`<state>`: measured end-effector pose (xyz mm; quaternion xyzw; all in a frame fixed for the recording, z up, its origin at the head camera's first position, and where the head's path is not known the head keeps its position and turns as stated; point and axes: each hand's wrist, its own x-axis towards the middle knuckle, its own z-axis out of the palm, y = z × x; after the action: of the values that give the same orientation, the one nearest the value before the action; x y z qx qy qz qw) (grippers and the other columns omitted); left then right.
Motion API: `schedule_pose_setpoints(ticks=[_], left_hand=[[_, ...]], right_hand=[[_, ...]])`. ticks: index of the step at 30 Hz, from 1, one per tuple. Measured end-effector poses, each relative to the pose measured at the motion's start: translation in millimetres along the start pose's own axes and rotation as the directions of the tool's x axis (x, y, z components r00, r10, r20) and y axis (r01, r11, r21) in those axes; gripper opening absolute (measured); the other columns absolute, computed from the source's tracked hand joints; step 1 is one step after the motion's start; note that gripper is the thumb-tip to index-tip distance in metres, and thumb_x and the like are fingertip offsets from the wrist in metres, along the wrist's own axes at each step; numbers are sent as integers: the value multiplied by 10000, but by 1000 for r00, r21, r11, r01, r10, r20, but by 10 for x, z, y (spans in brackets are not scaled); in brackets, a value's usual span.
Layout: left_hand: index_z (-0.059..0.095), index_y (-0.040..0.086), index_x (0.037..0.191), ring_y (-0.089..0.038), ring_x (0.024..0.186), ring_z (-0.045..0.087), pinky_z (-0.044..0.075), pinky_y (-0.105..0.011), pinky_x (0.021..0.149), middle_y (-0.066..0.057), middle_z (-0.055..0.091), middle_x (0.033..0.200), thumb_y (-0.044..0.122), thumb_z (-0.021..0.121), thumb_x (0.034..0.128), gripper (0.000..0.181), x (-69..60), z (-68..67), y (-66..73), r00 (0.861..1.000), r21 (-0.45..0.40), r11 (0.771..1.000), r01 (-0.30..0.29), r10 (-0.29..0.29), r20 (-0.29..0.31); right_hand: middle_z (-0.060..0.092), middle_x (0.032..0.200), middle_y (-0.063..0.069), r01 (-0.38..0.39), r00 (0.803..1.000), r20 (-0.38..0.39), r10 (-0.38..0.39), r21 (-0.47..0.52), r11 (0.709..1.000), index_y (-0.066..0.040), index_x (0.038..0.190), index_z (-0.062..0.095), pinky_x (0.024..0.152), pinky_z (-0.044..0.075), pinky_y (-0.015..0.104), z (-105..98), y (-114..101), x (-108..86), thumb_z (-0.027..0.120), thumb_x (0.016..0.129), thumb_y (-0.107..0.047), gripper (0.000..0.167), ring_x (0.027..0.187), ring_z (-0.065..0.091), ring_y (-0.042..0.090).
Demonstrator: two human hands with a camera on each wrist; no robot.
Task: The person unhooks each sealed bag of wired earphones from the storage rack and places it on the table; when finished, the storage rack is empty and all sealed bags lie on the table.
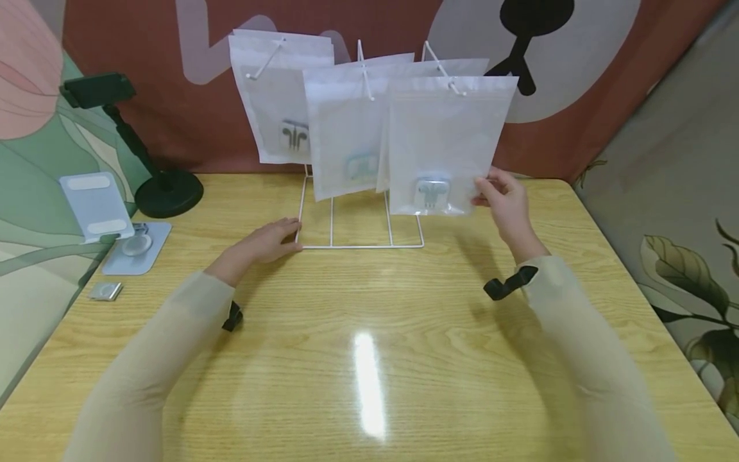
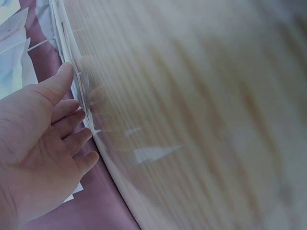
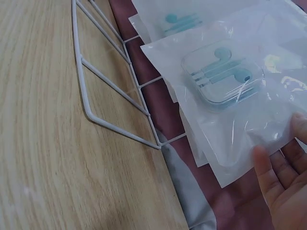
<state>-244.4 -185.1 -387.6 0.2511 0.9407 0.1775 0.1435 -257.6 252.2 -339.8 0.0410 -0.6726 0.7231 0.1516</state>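
Observation:
A white wire rack (image 1: 362, 246) stands on the table, with translucent zip bags hanging from its hooks. At the right, the front zip bag (image 1: 453, 141) has a small case of light-blue earphones (image 1: 432, 194) at its bottom. My right hand (image 1: 508, 208) pinches that bag's lower right edge, thumb (image 3: 300, 125) on the front face. In the head view my left hand (image 1: 262, 240) touches the left front corner of the rack's base, its fingers loosely extended. The middle bag (image 1: 340, 141) also contains an earphone case. Dark earphones (image 1: 295, 136) show through the left bag (image 1: 271, 102).
On the left stand a black phone stand (image 1: 167, 192) and a light-blue folding stand (image 1: 98, 199). A small silver square item (image 1: 106, 291) lies in front of them. A printed cloth (image 1: 173, 128) hangs behind the wooden table (image 1: 300, 333).

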Motion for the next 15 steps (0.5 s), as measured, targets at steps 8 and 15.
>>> schedule_pose_setpoints(ticks=[8,15], left_hand=[[241,-77,1413,-415,1333,146,113,-516,1082,-278,186,1453,238,511,958,616,-4,-6,-32,1000,-36,999,2,-1,13],[236,-69,1417,-401,1340,138,114,-511,1083,-255,174,1467,230,499,963,603,-10,-23,2,1000,-39,999,7,-6,30]], right_hand=[[606,795,40,-28,1000,-10,28,-43,999,-48,864,647,601,539,226,-74,-70,-131,685,834,-111,80,619,608,138],[618,781,41,-2,1000,17,2,-26,1000,-54,866,670,604,539,223,-112,-122,-237,672,841,-82,38,639,612,136]])
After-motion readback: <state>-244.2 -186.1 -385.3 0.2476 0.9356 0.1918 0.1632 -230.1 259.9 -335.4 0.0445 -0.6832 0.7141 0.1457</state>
